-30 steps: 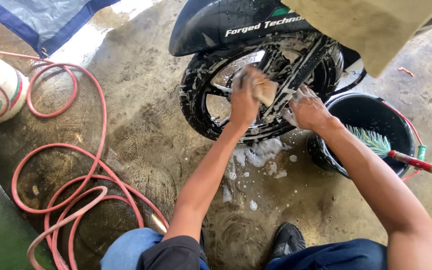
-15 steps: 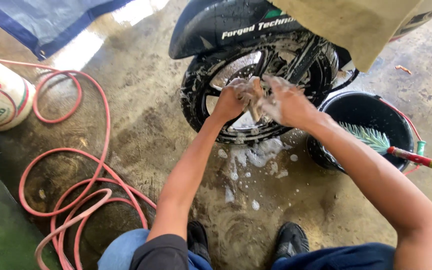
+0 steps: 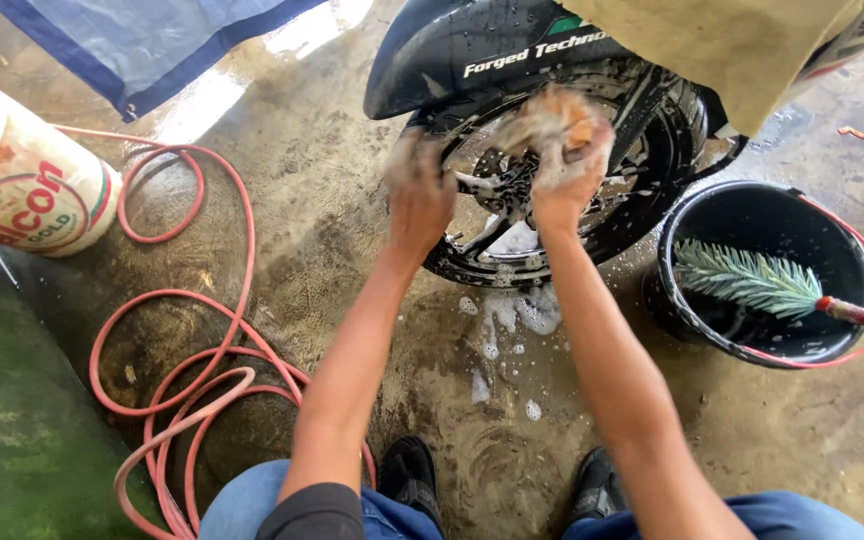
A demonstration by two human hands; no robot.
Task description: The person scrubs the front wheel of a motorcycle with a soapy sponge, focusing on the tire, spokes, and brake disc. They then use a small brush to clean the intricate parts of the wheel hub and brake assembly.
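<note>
Right hand fingers clamped on soapy sponge against motorcycle wheel spokes — left hand blurred on tyre edge, fingers' spread unclear. Black bucket just beside wheel.

The sponge is a tan, soapy lump, blurred, gripped in the right hand and pressed to the wheel. The wheel is black, wet and upright under a black fender, its dark spokes and brake disc showing just left of that hand; the left hand rests on its left rim.
</note>
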